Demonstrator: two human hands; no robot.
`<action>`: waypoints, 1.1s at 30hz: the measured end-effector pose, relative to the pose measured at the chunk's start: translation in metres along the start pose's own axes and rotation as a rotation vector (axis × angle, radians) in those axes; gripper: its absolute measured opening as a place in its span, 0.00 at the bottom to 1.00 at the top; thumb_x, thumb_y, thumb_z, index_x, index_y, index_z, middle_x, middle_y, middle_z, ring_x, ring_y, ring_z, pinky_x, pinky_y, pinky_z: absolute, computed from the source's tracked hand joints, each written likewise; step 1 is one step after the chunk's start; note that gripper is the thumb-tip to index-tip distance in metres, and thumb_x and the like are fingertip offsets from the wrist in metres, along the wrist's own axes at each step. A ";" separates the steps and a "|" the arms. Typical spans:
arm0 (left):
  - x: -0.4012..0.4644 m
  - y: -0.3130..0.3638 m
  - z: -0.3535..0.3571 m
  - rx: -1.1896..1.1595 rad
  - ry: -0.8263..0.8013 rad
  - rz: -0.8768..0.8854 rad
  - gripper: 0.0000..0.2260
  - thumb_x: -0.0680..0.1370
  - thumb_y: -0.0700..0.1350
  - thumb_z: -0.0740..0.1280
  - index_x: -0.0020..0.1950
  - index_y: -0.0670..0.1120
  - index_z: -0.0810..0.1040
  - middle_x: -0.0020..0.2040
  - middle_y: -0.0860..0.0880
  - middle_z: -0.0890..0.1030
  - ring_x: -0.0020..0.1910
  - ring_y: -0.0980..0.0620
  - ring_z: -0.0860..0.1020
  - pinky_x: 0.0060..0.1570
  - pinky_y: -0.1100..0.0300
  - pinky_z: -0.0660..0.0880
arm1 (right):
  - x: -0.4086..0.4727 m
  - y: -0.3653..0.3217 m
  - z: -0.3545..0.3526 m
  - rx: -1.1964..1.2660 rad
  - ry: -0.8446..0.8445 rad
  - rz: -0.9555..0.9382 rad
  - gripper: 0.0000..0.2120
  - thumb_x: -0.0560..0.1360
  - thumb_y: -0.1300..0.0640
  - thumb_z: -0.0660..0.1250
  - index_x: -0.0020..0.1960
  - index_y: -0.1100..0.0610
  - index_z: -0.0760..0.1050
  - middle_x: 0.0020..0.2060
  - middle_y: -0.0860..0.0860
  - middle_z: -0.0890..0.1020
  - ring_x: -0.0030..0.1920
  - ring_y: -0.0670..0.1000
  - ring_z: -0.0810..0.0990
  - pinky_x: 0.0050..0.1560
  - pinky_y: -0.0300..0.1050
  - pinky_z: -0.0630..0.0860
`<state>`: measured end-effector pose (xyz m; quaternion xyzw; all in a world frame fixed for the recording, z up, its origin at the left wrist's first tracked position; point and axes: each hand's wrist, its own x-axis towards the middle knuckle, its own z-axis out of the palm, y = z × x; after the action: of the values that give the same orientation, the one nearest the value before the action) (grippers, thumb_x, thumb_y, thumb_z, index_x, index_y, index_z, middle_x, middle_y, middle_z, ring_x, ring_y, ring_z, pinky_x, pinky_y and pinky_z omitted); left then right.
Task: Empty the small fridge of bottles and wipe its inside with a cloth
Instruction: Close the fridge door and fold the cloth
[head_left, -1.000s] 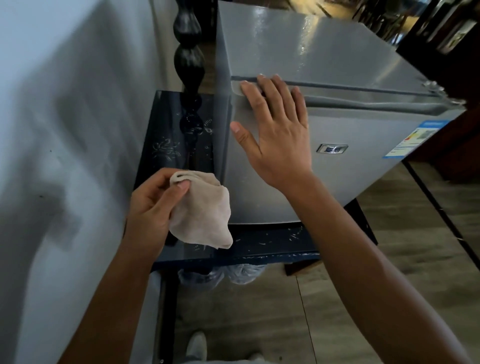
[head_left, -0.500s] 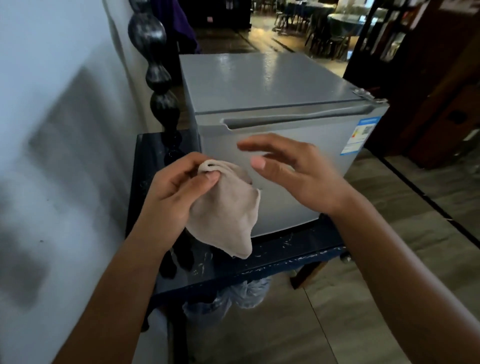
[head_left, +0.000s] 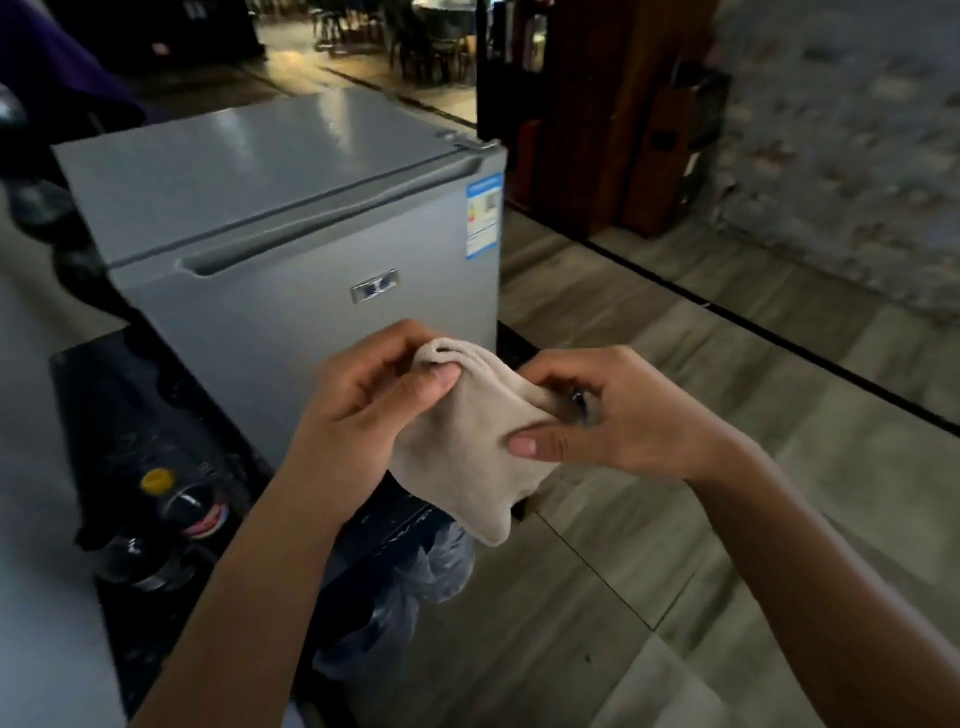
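Note:
The small grey fridge (head_left: 270, 228) stands on a dark low table (head_left: 124, 415) with its door closed. In front of the door I hold a beige cloth (head_left: 467, 452) with both hands. My left hand (head_left: 374, 395) pinches its top fold, and my right hand (head_left: 602, 415) grips its right side. Two dark bottles (head_left: 171, 514) stand on the table at the lower left, one with a yellow cap.
A pale wall (head_left: 31, 519) runs along the left. A clear plastic bag (head_left: 415, 582) hangs under the table. Wood-look floor (head_left: 675, 519) spreads to the right, with dark wooden furniture (head_left: 597, 104) and chairs behind.
My right hand came off the fridge top and door and took hold of the cloth beside my left hand. The view swung to the right, bringing the bottles into sight.

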<state>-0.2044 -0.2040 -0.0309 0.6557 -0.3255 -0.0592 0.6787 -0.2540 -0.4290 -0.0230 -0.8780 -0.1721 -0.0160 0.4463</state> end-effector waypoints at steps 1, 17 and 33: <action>0.002 0.002 0.012 -0.003 -0.030 0.008 0.06 0.75 0.48 0.66 0.43 0.46 0.79 0.36 0.52 0.77 0.36 0.56 0.73 0.37 0.65 0.69 | -0.014 0.005 -0.008 0.001 0.017 0.005 0.13 0.69 0.45 0.77 0.48 0.50 0.81 0.40 0.47 0.82 0.40 0.49 0.80 0.40 0.51 0.78; 0.028 -0.030 0.266 -0.202 -0.086 -0.185 0.08 0.75 0.48 0.67 0.46 0.47 0.84 0.44 0.45 0.84 0.48 0.46 0.80 0.52 0.49 0.73 | -0.234 0.092 -0.144 0.021 0.310 0.125 0.08 0.75 0.52 0.73 0.52 0.51 0.77 0.44 0.44 0.81 0.43 0.48 0.82 0.39 0.38 0.77; 0.116 -0.109 0.362 -0.246 -0.283 -0.238 0.10 0.75 0.55 0.71 0.46 0.48 0.82 0.40 0.53 0.80 0.42 0.56 0.77 0.43 0.61 0.74 | -0.264 0.187 -0.202 0.061 0.455 0.412 0.18 0.73 0.54 0.77 0.60 0.49 0.77 0.51 0.48 0.84 0.53 0.51 0.83 0.52 0.52 0.82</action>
<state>-0.2642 -0.5858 -0.1161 0.5868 -0.3283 -0.2694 0.6894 -0.4177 -0.7664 -0.0953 -0.8546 0.1135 -0.1159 0.4933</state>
